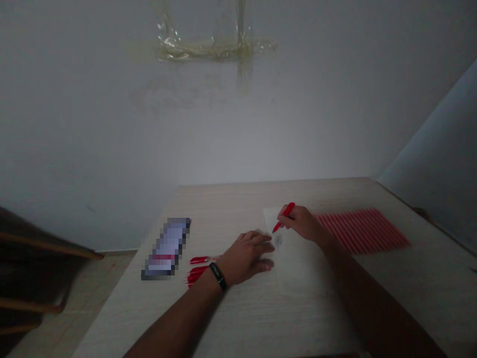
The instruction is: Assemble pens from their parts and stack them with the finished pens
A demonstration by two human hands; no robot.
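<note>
A red pen (289, 209) is gripped in my right hand (301, 222), tilted with its dark tip pointing down at the left part of a white sheet of paper (305, 268). Dark scribbled marks (278, 240) show on the sheet just below the tip. My left hand (250, 256) lies with fingers stretched out at the paper's left edge and wears a black wristband (218, 276). Beside that wrist lie one red pen (199, 260) and a bunch of red pens (196, 275), partly hidden by the forearm.
A long row of red pens or sticks (363, 231) lies side by side on the table's right. A blurred phone-like device (167, 246) rests at the left. The pale wooden table (238, 328) meets a wall (261, 134) with tape on it. Wooden furniture (33, 303) stands lower left.
</note>
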